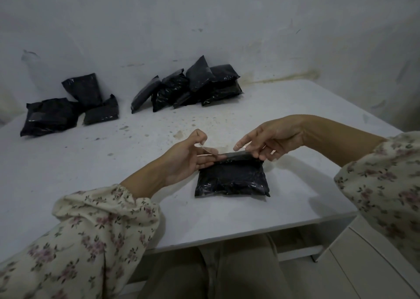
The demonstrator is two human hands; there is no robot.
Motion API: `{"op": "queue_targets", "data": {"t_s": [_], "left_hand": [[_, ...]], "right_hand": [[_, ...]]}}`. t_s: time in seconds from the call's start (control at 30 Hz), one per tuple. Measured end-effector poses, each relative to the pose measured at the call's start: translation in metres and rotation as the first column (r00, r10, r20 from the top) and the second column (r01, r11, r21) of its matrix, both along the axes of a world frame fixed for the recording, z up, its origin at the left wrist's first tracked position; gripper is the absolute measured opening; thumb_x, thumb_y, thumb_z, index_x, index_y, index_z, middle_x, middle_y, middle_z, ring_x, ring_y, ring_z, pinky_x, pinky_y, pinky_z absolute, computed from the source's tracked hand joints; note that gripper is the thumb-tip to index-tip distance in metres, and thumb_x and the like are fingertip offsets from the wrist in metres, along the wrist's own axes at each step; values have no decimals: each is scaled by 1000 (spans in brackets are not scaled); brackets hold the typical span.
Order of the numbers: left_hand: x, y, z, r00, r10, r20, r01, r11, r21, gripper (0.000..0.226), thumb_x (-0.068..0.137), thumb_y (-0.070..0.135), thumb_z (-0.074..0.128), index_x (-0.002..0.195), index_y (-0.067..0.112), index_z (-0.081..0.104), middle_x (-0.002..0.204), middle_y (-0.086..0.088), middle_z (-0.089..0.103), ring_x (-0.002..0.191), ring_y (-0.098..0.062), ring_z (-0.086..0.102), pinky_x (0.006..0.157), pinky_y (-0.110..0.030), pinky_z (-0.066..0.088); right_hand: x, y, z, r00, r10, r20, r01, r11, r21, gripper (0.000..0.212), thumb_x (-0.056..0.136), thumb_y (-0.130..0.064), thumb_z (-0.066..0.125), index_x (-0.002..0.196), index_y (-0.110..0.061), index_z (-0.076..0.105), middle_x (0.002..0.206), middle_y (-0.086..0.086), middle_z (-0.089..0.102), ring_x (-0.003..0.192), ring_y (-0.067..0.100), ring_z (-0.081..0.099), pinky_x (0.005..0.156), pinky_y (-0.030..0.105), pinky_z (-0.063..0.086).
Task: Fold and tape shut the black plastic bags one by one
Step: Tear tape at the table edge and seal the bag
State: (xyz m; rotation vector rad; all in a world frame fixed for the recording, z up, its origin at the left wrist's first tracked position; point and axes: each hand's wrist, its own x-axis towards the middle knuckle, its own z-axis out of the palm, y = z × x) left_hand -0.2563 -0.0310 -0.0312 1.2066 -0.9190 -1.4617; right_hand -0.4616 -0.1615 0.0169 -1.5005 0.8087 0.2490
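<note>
A black plastic bag (231, 178) lies on the white table (95, 162) in front of me, its top edge folded over. A clear strip of tape (212, 149) stretches above that fold. My left hand (188, 156) pinches the strip's left end between thumb and forefinger, and its other fingers lie on the bag's upper left corner. My right hand (270, 139) pinches the strip's right end, with its fingertips touching the fold at the bag's upper right.
A heap of several black bags (188, 86) leans on the wall at the back middle. Three more black bags (68, 106) lie at the back left. The table's front edge (250, 233) runs just above my lap. A white cabinet (363, 260) stands lower right.
</note>
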Motion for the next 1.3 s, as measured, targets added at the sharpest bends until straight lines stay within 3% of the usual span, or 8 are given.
{"op": "queue_targets", "data": {"t_s": [0.13, 0.3, 0.47, 0.8, 1.0, 1.3], "left_hand": [[-1, 1, 0, 1000, 6, 0, -6, 1000, 0, 25, 101, 27, 39, 77, 22, 35, 85, -5, 62, 92, -25, 71, 91, -29, 43], [8, 3, -2, 992, 8, -126, -6, 1000, 13, 27, 98, 31, 44, 74, 24, 37, 97, -9, 57, 113, -38, 62, 94, -31, 44], [11, 5, -4, 989, 29, -147, -26, 999, 22, 28, 100, 31, 42, 73, 24, 37, 100, -10, 57, 115, -38, 61, 92, -30, 46], [11, 10, -11, 971, 55, -231, -56, 998, 1, 21, 89, 28, 49, 72, 19, 41, 114, -18, 52, 116, -38, 60, 100, -32, 47], [12, 11, -18, 960, 67, -273, -71, 997, -4, 19, 87, 22, 48, 70, 17, 41, 99, -16, 63, 116, -37, 60, 100, -33, 46], [9, 12, -25, 946, 114, -305, -128, 992, -24, 18, 84, 19, 47, 70, 17, 36, 91, -12, 64, 115, -36, 61, 95, -28, 50]], "right_hand": [[4, -2, -3, 999, -25, -35, 24, 1000, -9, 32, 76, -9, 65, 108, -16, 67, 65, 1, 63, 52, 8, 62, 45, 17, 46], [-6, -7, -10, 993, -67, -94, 62, 997, -51, 37, 68, -16, 72, 103, -10, 64, 65, 2, 65, 51, 7, 62, 44, 13, 38], [-25, -9, -18, 993, -114, -15, 114, 993, -22, 16, 70, -12, 70, 86, -10, 66, 71, 2, 68, 56, 6, 65, 44, 13, 42], [-34, -4, -22, 962, -267, 59, 257, 956, 141, 8, 74, -10, 64, 78, -6, 71, 64, 3, 67, 50, 7, 62, 45, 15, 49], [-35, 1, -28, 967, -250, 36, 240, 953, 184, 10, 76, -9, 62, 81, -4, 69, 62, 3, 66, 48, 7, 61, 46, 16, 51], [-33, 5, -36, 960, -281, -16, 279, 940, 197, 13, 77, -18, 66, 74, -9, 75, 65, 3, 69, 49, 7, 60, 50, 15, 50]]}}
